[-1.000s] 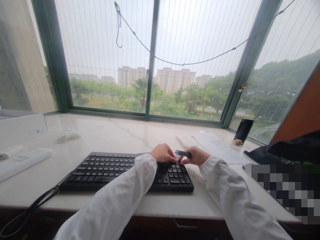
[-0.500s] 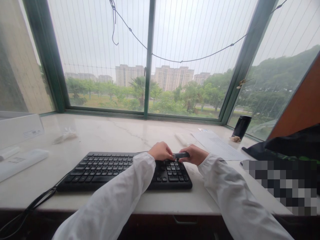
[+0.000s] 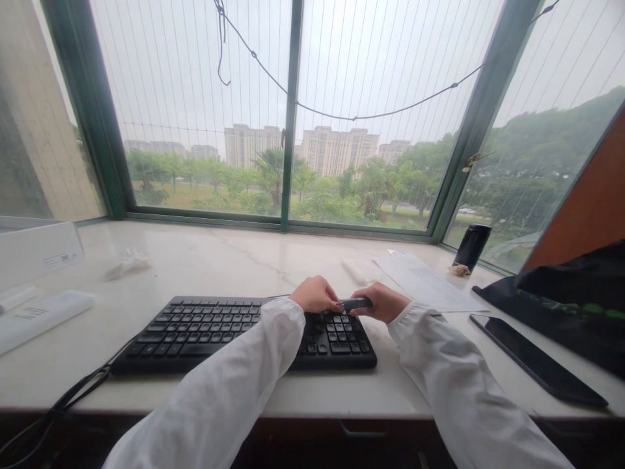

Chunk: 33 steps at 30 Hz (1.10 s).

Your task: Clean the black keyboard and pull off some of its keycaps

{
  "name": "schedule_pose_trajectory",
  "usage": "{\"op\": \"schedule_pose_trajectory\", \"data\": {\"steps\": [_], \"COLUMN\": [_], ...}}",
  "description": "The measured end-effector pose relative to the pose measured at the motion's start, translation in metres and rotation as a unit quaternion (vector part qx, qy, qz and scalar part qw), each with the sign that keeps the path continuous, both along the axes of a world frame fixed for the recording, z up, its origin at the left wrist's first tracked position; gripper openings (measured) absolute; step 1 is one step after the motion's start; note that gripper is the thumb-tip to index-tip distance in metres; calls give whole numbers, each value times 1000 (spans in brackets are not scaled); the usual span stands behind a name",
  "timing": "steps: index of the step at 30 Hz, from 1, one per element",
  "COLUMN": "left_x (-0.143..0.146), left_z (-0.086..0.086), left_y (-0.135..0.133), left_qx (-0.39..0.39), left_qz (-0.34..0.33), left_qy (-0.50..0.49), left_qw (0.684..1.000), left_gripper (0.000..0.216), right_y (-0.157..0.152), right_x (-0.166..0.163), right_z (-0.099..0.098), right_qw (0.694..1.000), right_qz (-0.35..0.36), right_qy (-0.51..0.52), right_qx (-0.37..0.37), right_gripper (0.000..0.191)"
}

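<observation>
A black keyboard [image 3: 215, 329] lies on the white sill. My right hand [image 3: 385, 302] is closed round a small dark grey tool with a metallic tip [image 3: 359, 303], held level just above the keyboard's number pad; its exact kind is unclear. The tip points left, toward my left hand [image 3: 313, 295]. Thumb and fingers of my left hand are pinched together right at that tip, over the keyboard's upper right part. Whatever sits between those fingertips is too small to make out. White sleeves cover both forearms, and the left one hides some keys.
Black cables [image 3: 73, 394] trail off the keyboard's left side. To the right lie a phone [image 3: 537, 359], a black bag [image 3: 576, 299] and printed paper [image 3: 430, 283]. A black can [image 3: 471, 249] stands by the window. A white box [image 3: 39, 251] is at the left.
Both hands hold nearly the same place, with the tool still over the number pad. The phone at the right, pixelated before, now shows clearly.
</observation>
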<state>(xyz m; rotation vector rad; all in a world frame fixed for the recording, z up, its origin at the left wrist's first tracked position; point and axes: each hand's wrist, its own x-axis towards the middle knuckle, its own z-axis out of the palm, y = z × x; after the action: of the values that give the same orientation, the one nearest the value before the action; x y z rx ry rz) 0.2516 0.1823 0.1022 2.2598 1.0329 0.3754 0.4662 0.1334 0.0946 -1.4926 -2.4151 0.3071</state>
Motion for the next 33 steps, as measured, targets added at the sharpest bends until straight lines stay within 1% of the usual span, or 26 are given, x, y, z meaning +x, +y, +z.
{"op": "schedule_pose_trajectory", "data": {"steps": [2,4,5,6,7,8,10,12,14,17,19,21,23,25,27,29,33], "left_x": [0,0,0,0,1,2,4,7,9,12,13,13,13,13,14,15,17], "left_z": [0,-1,-2,-3,-3,-4,-5,-6,-7,-8,-7,-6,-5,-5,-5,-7,-11], "left_y": [1,2,2,2,2,1,-2,-6,-11,-18,-21,-24,-26,-27,-27,-28,-26], "left_qx": [2,11,19,30,43,58,92,125,148,163,170,179,188,191,185,176,172], "left_qz": [-8,-21,-32,-44,-57,-67,-73,-58,-39,-20,-8,-1,-4,-11,-15,-14,-8], "left_qy": [-4,-10,-15,-21,-26,-30,-31,-22,-9,6,11,12,11,6,0,-7,-18], "left_qw": [1000,1000,999,998,997,996,993,990,988,986,985,984,982,981,983,984,985], "left_gripper": [36,35,34,33,32,31,30,30,30,27,22,20,19,19,19,19,17], "right_y": [-1,-1,-1,-1,1,2,7,10,12,11,10,9,8,8,8,7,9], "right_x": [-1,-5,-7,-11,-14,-18,-24,-29,-35,-45,-53,-57,-59,-60,-62,-66,-77], "right_z": [1,2,2,2,2,1,-2,-6,-10,-15,-17,-19,-21,-25,-29,-33,-36], "right_qw": [999,990,979,960,933,899,817,741,691,644,619,603,603,609,607,598,564], "right_qz": [-2,-18,-39,-66,-97,-125,-156,-172,-188,-196,-191,-188,-190,-198,-206,-212,-238], "right_qy": [44,130,188,256,329,405,548,644,694,738,761,775,775,768,767,771,782], "right_qx": [5,47,73,94,106,105,90,80,75,54,32,12,-1,2,25,59,120], "right_gripper": [33,41,45,47,49,50,51,54,55,53,51,49,46,45,44,45,47]}}
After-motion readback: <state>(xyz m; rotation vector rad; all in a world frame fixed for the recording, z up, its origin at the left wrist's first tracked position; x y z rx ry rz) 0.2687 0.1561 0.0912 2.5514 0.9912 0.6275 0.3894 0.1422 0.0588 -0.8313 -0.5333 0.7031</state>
